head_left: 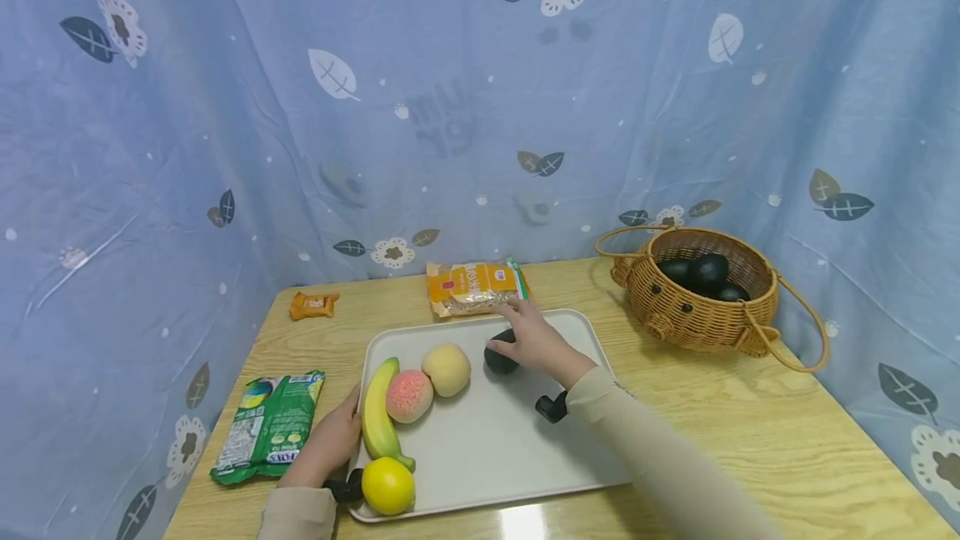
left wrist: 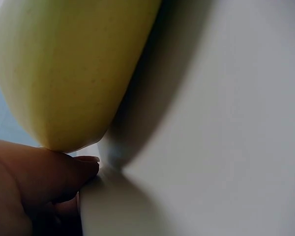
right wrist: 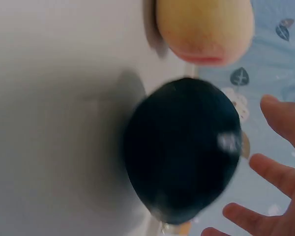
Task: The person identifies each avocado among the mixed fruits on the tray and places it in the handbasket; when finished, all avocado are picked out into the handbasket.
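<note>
A white tray (head_left: 480, 448) lies on the table. At its left edge my left hand (head_left: 334, 438) holds the rim, thumb on top, close beside a banana (head_left: 381, 419); in the left wrist view the thumb (left wrist: 49, 172) lies right under the yellow fruit (left wrist: 73, 73). My right hand (head_left: 538, 342) is spread over a dark avocado (head_left: 500, 354) on the tray. In the right wrist view its fingers (right wrist: 275, 174) stand apart from the avocado (right wrist: 184, 150). A pink peach (head_left: 409, 397), a pale yellow peach (head_left: 447, 369) and a lemon (head_left: 387, 486) are also on the tray.
A wicker basket (head_left: 697, 323) with several dark avocados (head_left: 707, 273) stands at the back right. Behind the tray lies an orange-and-clear food bag (head_left: 477, 286). On the left are a green snack bag (head_left: 273, 427) and a small orange packet (head_left: 313, 305). A blue curtain (head_left: 450, 107) surrounds the table.
</note>
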Motion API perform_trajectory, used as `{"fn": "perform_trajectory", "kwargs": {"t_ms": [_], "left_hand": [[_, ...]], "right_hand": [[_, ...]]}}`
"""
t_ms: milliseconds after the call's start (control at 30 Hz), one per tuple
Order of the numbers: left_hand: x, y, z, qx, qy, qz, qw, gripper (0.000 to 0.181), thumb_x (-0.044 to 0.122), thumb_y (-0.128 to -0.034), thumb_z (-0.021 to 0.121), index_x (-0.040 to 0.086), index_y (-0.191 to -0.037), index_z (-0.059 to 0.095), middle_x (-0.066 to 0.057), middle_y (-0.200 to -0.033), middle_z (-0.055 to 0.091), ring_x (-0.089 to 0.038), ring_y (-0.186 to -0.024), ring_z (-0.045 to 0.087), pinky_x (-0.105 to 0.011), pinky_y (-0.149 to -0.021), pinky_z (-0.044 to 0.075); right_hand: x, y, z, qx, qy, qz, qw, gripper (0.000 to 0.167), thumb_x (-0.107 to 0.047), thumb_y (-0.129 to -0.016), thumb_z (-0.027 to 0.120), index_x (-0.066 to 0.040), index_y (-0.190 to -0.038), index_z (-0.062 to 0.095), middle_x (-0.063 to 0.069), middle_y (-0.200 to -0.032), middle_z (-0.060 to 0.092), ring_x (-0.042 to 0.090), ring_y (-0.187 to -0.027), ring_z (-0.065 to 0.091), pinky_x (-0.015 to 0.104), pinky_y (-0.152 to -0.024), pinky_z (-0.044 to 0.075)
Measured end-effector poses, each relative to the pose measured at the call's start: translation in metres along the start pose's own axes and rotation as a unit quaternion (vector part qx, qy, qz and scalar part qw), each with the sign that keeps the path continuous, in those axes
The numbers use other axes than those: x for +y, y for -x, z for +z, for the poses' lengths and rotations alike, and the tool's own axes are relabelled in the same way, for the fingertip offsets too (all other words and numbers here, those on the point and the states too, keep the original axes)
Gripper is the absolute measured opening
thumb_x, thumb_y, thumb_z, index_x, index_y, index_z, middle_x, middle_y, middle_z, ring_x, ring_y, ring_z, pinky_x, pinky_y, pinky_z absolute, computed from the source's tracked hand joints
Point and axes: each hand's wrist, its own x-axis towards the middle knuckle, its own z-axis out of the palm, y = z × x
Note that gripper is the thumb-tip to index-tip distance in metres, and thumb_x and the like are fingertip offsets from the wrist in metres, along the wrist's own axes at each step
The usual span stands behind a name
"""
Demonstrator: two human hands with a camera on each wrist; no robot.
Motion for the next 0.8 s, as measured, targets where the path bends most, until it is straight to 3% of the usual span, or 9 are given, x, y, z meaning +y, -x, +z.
{"fn": "perform_trajectory", "kwargs": {"t_ms": [267, 500, 733, 800], "left_hand": [[0.001, 0.001, 0.003, -0.005, 0.001, -0.006, 1.0, 0.057, 0.013, -0.1121, 0.035, 0.002, -0.166, 0.02, -0.027, -0.125, 0.062, -0.02, -0.072, 0.062, -0.04, -0.067, 0.054], [0.001, 0.001, 0.004, -0.013, 0.004, -0.004, 0.9999, 0.058, 0.014, -0.1123, 0.034, 0.002, -0.167, 0.018, -0.027, -0.124, 0.062, -0.02, -0.073, 0.063, -0.041, -0.068, 0.055], [-0.001, -0.001, 0.001, -0.008, -0.029, 0.009, 0.9995, 0.057, 0.013, -0.112, 0.033, -0.001, -0.165, 0.018, -0.034, -0.147, 0.05, -0.033, -0.103, 0.065, -0.059, -0.095, 0.05], [-0.002, -0.002, -0.001, -0.01, -0.031, 0.008, 0.9994, 0.057, 0.013, -0.1121, 0.033, -0.002, -0.165, 0.017, -0.035, -0.149, 0.048, -0.035, -0.108, 0.063, -0.061, -0.098, 0.048]], "right_hand": [[-0.002, 0.001, 0.021, -0.049, 0.049, -0.008, 0.9976, 0.061, -0.044, -0.098, 0.073, -0.017, -0.15, 0.056, 0.024, -0.162, 0.034, 0.045, -0.149, 0.034, 0.059, -0.109, 0.043], [0.001, 0.009, 0.027, -0.058, 0.046, -0.012, 0.9972, 0.055, -0.038, -0.092, 0.082, -0.018, -0.14, 0.064, 0.023, -0.159, 0.039, 0.046, -0.145, 0.036, 0.056, -0.105, 0.047], [0.004, 0.01, 0.029, -0.031, 0.033, -0.025, 0.9986, 0.053, -0.031, -0.085, 0.09, -0.017, -0.131, 0.069, 0.015, -0.141, 0.054, 0.039, -0.13, 0.049, 0.049, -0.098, 0.051], [0.004, 0.01, 0.029, -0.017, 0.032, -0.026, 0.999, 0.051, -0.031, -0.083, 0.091, -0.017, -0.128, 0.07, 0.013, -0.136, 0.056, 0.037, -0.127, 0.051, 0.048, -0.097, 0.052]]}}
